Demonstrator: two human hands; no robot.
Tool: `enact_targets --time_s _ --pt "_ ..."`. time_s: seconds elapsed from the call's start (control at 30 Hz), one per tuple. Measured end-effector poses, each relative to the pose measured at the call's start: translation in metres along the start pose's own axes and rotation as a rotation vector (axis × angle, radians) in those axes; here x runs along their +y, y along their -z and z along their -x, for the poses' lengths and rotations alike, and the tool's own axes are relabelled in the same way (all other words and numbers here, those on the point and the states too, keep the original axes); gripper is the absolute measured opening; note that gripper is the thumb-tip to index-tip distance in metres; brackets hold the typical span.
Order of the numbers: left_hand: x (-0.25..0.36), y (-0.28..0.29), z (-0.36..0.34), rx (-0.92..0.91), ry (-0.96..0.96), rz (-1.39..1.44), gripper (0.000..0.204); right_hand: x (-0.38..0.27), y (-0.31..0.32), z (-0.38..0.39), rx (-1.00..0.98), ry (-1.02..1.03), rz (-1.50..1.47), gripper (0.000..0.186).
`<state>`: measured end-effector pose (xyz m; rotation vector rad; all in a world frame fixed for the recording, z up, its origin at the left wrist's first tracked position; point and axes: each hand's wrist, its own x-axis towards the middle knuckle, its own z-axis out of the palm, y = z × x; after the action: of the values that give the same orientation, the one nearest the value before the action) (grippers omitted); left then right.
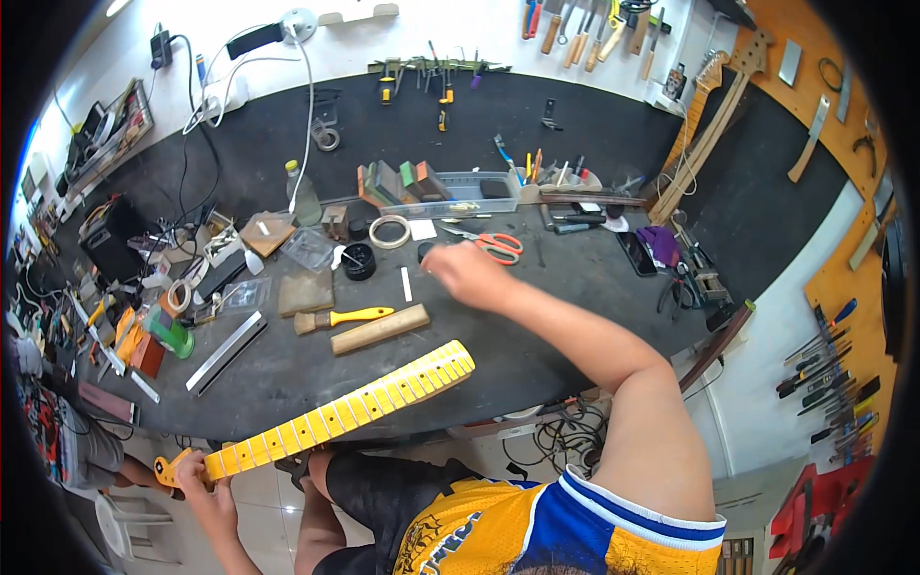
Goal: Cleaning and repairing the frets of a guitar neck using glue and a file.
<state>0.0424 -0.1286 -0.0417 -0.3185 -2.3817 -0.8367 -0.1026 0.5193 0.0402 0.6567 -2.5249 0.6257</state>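
Observation:
My left hand (199, 479) grips a yellow guitar neck (335, 412) with dark dots and metal frets by its headstock end, at the lower left. The neck slants up rightward over the bench's front. My right hand (458, 273) reaches over the bench with curled fingers at a small dark round item (427, 251), partly hidden by them; I cannot make out if it is held. Red-handled scissors (500, 247) lie just beyond it. A white strip (404, 284) lies to its left, above a wooden block (379, 329) and a yellow-handled brush (355, 314).
The dark bench (594, 335) also holds a black tub (358, 263), tape roll (390, 232), metal bar (225, 353), phone (634, 254) and a plastic organizer (479, 192). Tools hang on both walls, two necks (690, 163) lean at the back right, and a white stool (125, 527) stands lower left.

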Motion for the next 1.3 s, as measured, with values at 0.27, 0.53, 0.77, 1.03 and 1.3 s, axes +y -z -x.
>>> enact_targets --time_s 0.27,0.53,0.77,1.03,1.3 --pt "0.022 -0.049 -0.036 -0.088 -0.069 -0.070 0.058 0.169 0.146 -0.038 0.557 -0.368 -0.044 0.041" --pt "0.016 -0.073 -0.040 -0.152 -0.031 -0.020 0.057 0.213 0.216 -0.038 0.724 -0.625 -0.518 0.040" --pt "0.011 -0.078 -0.037 -0.189 0.077 0.003 0.059 0.220 0.234 -0.044 0.755 -0.632 -0.543 0.042" --pt "0.016 -0.077 -0.045 -0.212 0.132 0.063 0.067 0.207 0.231 -0.064 0.739 -0.596 -0.608 0.041" --pt "0.016 -0.080 -0.060 -0.320 0.295 0.283 0.067 0.207 0.210 -0.071 0.686 -0.610 -0.655 0.042"
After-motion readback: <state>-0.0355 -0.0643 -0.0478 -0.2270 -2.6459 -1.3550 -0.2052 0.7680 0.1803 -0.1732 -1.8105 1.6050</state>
